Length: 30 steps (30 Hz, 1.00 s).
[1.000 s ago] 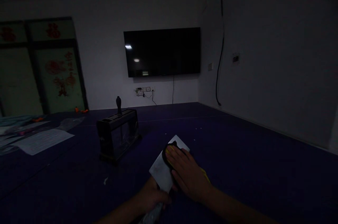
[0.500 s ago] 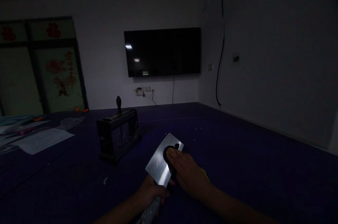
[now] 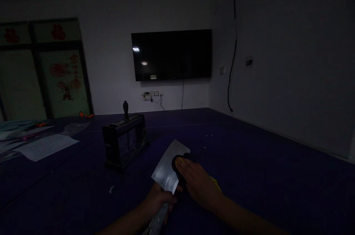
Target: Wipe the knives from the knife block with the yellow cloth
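Note:
A broad-bladed cleaver [image 3: 166, 166] is held tilted in front of me, its blade pointing up and away. My left hand [image 3: 157, 200] is closed around it where the pale, worn handle meets the blade. My right hand [image 3: 198, 181] presses a dark rounded tool [image 3: 175, 162] against the right side of the blade, fingers bent over it. Yellow shows at the fingertips and beside the wrist. The tool's exact kind is too dark and covered to tell. Left of the blade stands a black box-like frame [image 3: 123, 139] with clear sides and an upright knob on top.
A dark blue surface [image 3: 235, 176] spreads around my hands, with small white scraps on it. Printed paper [image 3: 48, 147] and clear plastic lie at the left. A television [image 3: 172, 55] hangs on the far wall. A black cable [image 3: 232, 68] runs down the right wall.
The right hand and the dark tool have shifted slightly on the blade, lower toward its edge. The blade has tipped a little and its bright reflection has dimmed. The left hand keeps its hold.

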Each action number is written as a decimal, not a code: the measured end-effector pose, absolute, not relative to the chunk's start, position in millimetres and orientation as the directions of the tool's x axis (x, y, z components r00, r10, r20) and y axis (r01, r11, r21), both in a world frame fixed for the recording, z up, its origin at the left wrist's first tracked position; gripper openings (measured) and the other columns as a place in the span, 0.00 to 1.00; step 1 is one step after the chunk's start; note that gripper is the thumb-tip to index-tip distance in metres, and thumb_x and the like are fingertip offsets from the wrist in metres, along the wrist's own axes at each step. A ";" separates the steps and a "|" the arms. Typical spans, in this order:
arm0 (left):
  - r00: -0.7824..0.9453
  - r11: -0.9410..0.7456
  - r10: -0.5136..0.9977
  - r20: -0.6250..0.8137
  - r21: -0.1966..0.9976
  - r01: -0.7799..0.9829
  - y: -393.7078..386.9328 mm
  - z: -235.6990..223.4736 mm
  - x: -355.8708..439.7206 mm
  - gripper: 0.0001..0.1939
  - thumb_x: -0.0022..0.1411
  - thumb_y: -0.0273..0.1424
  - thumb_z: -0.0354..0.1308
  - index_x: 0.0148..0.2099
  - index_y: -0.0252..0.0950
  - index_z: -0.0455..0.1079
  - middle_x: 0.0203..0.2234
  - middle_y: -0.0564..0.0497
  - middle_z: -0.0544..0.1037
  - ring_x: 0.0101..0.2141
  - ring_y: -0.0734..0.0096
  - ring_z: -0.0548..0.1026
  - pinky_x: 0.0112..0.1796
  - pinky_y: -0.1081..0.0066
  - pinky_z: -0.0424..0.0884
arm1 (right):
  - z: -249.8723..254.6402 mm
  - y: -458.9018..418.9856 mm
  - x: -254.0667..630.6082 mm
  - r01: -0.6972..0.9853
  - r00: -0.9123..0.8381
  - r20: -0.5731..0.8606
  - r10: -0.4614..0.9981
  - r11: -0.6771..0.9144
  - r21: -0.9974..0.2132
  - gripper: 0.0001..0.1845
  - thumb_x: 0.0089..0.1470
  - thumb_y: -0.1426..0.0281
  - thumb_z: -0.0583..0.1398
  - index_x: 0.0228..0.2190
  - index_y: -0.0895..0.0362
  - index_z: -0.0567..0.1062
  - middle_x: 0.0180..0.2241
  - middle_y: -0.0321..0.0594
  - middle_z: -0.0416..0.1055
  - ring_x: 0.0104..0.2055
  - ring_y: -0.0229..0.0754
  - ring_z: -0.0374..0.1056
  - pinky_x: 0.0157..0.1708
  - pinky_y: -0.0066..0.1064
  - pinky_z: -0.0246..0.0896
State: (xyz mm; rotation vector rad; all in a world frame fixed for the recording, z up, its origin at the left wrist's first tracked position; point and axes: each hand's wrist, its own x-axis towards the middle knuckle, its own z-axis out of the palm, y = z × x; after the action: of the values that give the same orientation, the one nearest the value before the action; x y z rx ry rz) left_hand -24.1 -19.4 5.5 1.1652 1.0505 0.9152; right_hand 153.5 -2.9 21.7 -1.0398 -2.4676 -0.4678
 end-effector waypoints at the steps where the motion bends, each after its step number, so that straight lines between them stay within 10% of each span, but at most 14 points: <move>1: 0.258 0.166 0.954 -0.152 0.986 -0.034 -19.2 5.7 -23.8 0.22 0.32 0.28 0.55 0.36 0.28 0.70 0.09 0.56 0.66 0.09 0.77 0.59 0.11 0.78 0.52 | 21.9 -2.9 153.9 0.733 -0.634 0.493 0.596 0.666 0.137 0.39 0.42 0.83 0.48 0.58 0.58 0.52 0.60 0.40 0.49 0.60 0.44 0.48 0.52 0.40 0.54; 30: 0.263 0.189 0.948 -0.178 0.982 -0.016 -16.0 7.2 -24.1 0.31 0.35 0.32 0.56 0.46 0.26 0.68 0.07 0.57 0.65 0.07 0.77 0.58 0.10 0.78 0.51 | 19.3 -3.1 152.1 0.795 -0.578 0.538 0.614 0.574 0.197 0.36 0.43 0.83 0.47 0.57 0.58 0.55 0.58 0.42 0.54 0.57 0.45 0.54 0.47 0.39 0.58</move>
State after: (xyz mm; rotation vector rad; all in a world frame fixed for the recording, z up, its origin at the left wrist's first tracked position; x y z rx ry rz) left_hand -24.1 -16.0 7.2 1.1568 1.0687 0.9019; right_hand 152.1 -3.1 19.3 -1.1362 -2.3961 -0.5956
